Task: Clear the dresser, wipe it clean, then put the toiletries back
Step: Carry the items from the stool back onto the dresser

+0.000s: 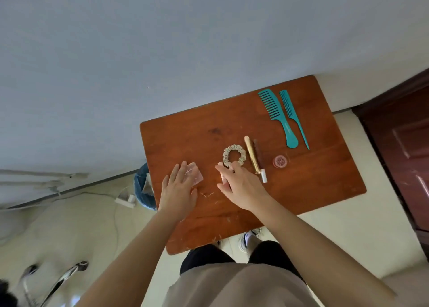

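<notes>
The reddish-brown wooden dresser top (pixel 301 186) carries the toiletries. Two teal combs lie at the back right, a wide-toothed comb (pixel 276 114) and a thin tail comb (pixel 294 118). A beige scrunchie (pixel 234 155), a gold tube (pixel 251 157), a dark brown stick (pixel 258 153) and a small round pink jar (pixel 280 161) lie in the middle. My left hand (pixel 178 189) rests with straight fingers on a clear pink card-like case (pixel 196 174). My right hand (pixel 241 188) holds a small pale pink item (pixel 222 175) just beneath the scrunchie; the item is mostly hidden.
A white wall runs behind the dresser. A blue bin (pixel 144 188) stands on the floor at its left edge, beside a white power strip (pixel 126 200) and cable. A dark wooden door (pixel 406 149) is at the right. My feet show under the front edge.
</notes>
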Available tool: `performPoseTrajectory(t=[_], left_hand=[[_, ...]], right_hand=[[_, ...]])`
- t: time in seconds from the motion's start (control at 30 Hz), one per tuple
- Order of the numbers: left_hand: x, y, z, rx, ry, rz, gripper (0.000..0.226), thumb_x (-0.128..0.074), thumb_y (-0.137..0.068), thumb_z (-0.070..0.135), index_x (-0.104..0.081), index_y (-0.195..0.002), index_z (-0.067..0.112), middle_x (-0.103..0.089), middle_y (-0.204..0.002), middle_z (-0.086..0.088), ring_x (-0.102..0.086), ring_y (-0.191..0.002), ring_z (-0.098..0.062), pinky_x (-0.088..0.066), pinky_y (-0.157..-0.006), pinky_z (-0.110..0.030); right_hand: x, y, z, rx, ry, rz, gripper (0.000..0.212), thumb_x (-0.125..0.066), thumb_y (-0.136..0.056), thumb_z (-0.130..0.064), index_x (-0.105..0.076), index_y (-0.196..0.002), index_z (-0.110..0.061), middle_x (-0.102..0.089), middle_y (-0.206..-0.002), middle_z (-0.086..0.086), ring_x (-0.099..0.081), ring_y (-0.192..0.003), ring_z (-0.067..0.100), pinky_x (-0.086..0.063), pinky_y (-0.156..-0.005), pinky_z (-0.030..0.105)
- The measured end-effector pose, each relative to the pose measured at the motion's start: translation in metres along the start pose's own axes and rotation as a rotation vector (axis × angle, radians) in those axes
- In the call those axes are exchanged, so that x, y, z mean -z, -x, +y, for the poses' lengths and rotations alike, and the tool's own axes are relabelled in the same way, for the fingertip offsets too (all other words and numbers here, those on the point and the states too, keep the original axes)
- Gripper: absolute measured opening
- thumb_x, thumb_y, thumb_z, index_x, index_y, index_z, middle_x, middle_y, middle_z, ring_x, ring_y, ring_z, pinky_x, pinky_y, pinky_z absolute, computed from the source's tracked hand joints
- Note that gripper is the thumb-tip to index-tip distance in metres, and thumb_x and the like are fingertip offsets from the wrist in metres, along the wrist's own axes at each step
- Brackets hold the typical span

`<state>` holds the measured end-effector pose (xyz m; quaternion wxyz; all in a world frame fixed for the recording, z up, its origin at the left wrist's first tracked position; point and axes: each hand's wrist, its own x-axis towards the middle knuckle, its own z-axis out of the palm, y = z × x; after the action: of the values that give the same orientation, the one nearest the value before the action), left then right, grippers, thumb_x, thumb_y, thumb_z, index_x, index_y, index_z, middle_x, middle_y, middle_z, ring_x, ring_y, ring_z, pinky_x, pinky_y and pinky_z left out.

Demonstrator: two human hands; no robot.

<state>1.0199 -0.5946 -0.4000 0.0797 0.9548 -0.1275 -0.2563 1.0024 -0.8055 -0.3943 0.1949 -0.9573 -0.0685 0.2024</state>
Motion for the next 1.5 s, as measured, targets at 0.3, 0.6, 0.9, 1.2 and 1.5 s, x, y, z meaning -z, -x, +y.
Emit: performPoseTrajectory(t=[0.3,0.6,0.9,1.2,1.5], left_hand=[[0.006,0.000,0.023,0.098,0.067,0.112,0.051,-0.050,-0.097,0.027,-0.034,-0.145,0.028,-0.037,-0.149,-0.002,-0.032,-0.135,-0.026,-0.039,-0.109,-0.041],[0.108,-0.003,0.062,-0.002,0.142,0.444,0.032,-0.064,-0.083,0.026,-0.054,-0.112,0.033,-0.058,-0.122,0.002,-0.048,-0.117,-0.026,-0.048,-0.088,-0.038],[0.211,-0.004,0.134,-0.414,0.213,0.819,0.061,-0.077,-0.071,0.023,-0.059,-0.129,0.020,-0.059,-0.122,-0.007,-0.046,-0.115,-0.029,-0.049,-0.080,-0.041],[0.153,0.025,0.252,-0.938,0.237,0.587,0.057,-0.074,-0.070,0.033,-0.058,-0.124,0.018,-0.058,-0.118,-0.006,-0.048,-0.107,-0.024,-0.052,-0.083,-0.041],[0.077,0.179,0.432,-1.466,0.312,0.445,0.056,-0.069,-0.071,0.028,-0.059,-0.126,0.019,-0.056,-0.114,-0.001,-0.048,-0.102,-0.022,-0.046,-0.088,-0.034]], right_hand=[[0.001,0.002,0.003,0.008,-0.160,0.093,0.044,-0.060,-0.093,-0.020,-0.053,-0.136,-0.025,-0.051,-0.114,0.003,-0.065,-0.083,0.015,-0.054,-0.067,0.021],[0.110,0.021,0.022,-0.078,-0.106,0.351,0.046,-0.056,-0.098,-0.029,-0.043,-0.142,-0.032,-0.049,-0.120,-0.004,-0.061,-0.090,0.010,-0.052,-0.073,0.016],[0.185,0.101,0.045,-0.272,-0.084,0.714,0.043,-0.050,-0.099,-0.031,-0.039,-0.140,-0.034,-0.047,-0.119,-0.003,-0.061,-0.091,0.010,-0.051,-0.070,0.017],[0.131,0.271,0.054,-0.825,-0.154,0.935,0.042,-0.051,-0.096,-0.025,-0.048,-0.138,-0.031,-0.051,-0.116,-0.004,-0.057,-0.085,0.015,-0.049,-0.076,0.030],[0.063,0.501,0.051,-1.241,-0.099,1.271,0.042,-0.055,-0.093,-0.020,-0.054,-0.133,-0.032,-0.051,-0.109,-0.005,-0.061,-0.072,0.018,-0.051,-0.062,0.032]])
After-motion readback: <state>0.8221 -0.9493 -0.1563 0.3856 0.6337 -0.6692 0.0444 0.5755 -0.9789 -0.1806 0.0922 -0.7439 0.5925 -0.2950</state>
